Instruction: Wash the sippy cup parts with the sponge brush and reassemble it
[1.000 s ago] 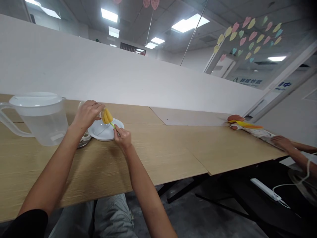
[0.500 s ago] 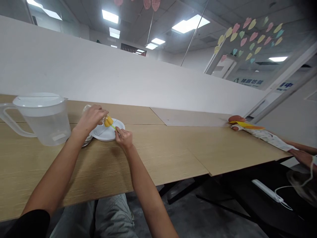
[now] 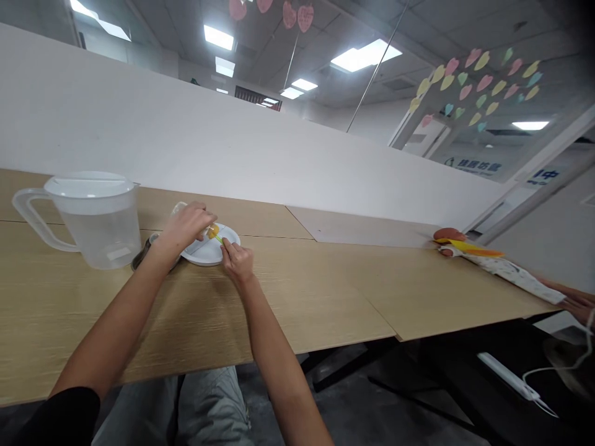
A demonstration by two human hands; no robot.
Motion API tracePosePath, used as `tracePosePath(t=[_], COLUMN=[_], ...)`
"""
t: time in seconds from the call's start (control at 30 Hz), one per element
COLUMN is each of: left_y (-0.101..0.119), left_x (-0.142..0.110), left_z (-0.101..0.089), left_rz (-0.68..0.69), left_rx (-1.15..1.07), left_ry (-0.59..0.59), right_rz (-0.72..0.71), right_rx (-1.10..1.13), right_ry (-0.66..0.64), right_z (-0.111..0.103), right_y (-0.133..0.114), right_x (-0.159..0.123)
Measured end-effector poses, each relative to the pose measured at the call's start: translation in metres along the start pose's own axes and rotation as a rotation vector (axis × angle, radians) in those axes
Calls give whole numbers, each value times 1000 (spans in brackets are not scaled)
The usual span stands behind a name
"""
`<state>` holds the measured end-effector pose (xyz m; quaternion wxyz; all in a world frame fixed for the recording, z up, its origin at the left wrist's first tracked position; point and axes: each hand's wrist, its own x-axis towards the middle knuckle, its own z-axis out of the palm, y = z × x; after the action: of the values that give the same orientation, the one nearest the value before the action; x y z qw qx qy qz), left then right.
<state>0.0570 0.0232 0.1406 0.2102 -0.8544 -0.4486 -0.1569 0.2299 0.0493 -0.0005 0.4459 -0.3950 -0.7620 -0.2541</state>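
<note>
My left hand is wrapped round a clear see-through bottle or glass, lying on its side with its mouth toward the right; my fingers hide most of it. My right hand grips the green handle of a brush with a yellow sponge-like head. That yellow head sits at the mouth of the clear vessel and seems partly inside it. Beneath both hands is a white divided plate on the table. A dark metallic round thing is partly covered by my left forearm.
A large translucent lidded pitcher stands on the wooden table at left. A low white partition runs behind. Far right, another person's hand rests by a patterned cloth and a yellow-orange item. A power strip lies lower right.
The yellow brush head has gone further into the mouth of the clear vessel, less of it showing. Both hands are closer together. The view has shifted slightly.
</note>
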Motion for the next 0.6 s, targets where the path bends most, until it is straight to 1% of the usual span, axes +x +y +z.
tracePosePath(t=[0.13, 0.23, 0.33, 0.47, 0.53, 0.6], left_y=[15, 19, 11, -7, -11, -9], left_x=[6, 10, 10, 4, 2, 2], left_z=[-3, -2, 1, 3, 2, 1], left_rz=[21, 40, 11, -10, -20, -23], left_rx=[24, 77, 104, 125, 133, 133], left_ry=[-103, -145, -130, -46, -40, -49], right_rz=[0, 73, 163, 308, 365, 398], right_rx=[3, 19, 47, 134, 180, 206], right_ry=[-10, 20, 114, 223, 236, 214], right_z=[3, 2, -1, -3, -1, 3], right_y=[0, 3, 8, 9, 7, 4], right_x=[2, 3, 3, 1, -1, -3])
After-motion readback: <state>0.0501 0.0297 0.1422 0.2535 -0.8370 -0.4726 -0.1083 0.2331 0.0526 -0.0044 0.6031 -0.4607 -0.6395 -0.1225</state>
